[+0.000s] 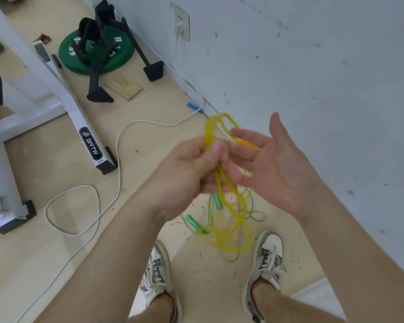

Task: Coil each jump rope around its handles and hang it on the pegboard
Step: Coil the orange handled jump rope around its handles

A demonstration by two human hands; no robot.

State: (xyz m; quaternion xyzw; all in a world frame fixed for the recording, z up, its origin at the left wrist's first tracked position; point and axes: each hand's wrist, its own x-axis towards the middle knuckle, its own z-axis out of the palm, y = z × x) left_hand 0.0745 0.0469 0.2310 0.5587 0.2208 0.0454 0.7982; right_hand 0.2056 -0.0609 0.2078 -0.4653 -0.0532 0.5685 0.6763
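My left hand (189, 169) is closed around a yellow jump rope (229, 220), pinching its strands. One loop stands above my fingers and the rest hangs in tangled loops toward the floor. My right hand (275, 166) is beside it, palm up with fingers spread. Yellow strands and what looks like an orange handle (244, 142) lie across its fingers. A green jump rope with two green handles (193, 222) lies on the floor below, between my shoes. A blue handle (194, 107) lies by the wall. No pegboard is in view.
A white wall (313, 66) runs along the right, with an outlet and a white cable (117, 159) trailing over the wooden floor. A white exercise machine (63, 99) stands at the left. Behind it, a green weight plate (96, 51) and black stands.
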